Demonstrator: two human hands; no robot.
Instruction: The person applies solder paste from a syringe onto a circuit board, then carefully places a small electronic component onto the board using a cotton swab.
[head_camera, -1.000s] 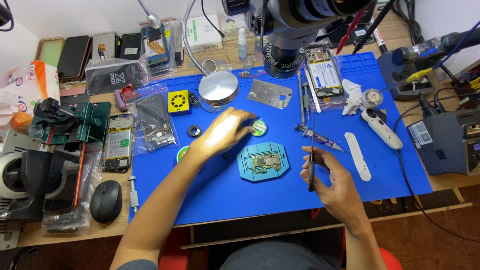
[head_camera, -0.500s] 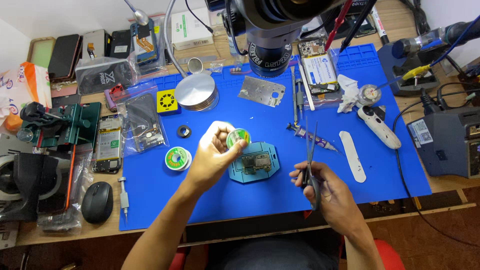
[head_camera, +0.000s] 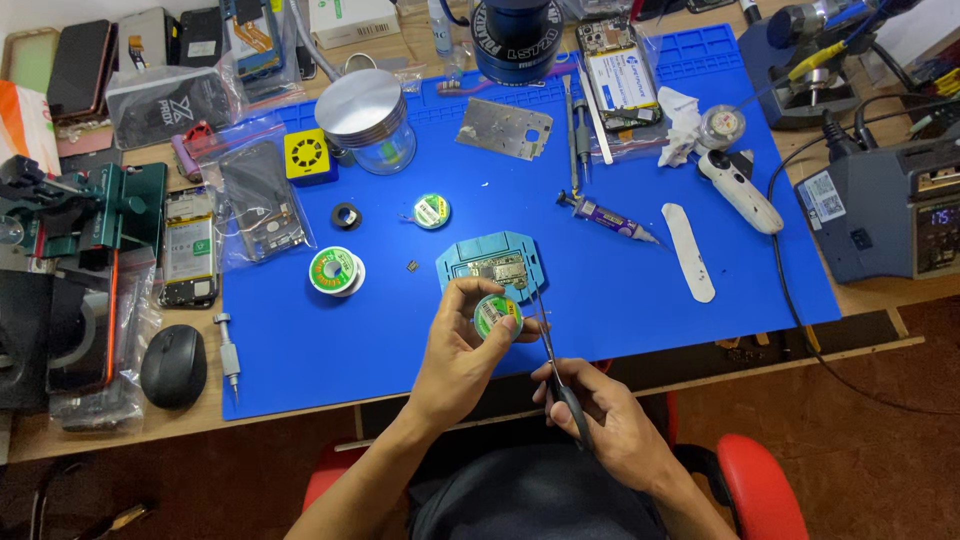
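Nearest the person, the right hand (head_camera: 600, 420) is closed around a pair of tweezers (head_camera: 548, 345), whose thin tips rise toward the small green spool (head_camera: 496, 315) that the left hand (head_camera: 462, 350) pinches between thumb and fingertips, lifted just in front of the blue board holder (head_camera: 490, 262). That holder is the landmark: it lies flat on the blue mat (head_camera: 620, 300) with a small circuit board (head_camera: 496, 270) seated in it, bare and untouched by either hand. Judging from this, the work looks to be at an early stage: the spool is picked up and the tweezers stand at its edge, but whether any strand has been pulled free is too fine to tell, and nothing has been laid on the board yet. Left of the holder sits a larger green-and-white spool (head_camera: 336, 271), and just beyond the holder a third small spool (head_camera: 431, 211). Right of the holder lies a syringe (head_camera: 608, 218) and a white strip (head_camera: 690, 252). Farther back stand a round metal-lidded jar (head_camera: 366, 118) and a metal plate (head_camera: 505, 127), near the desk's far side.
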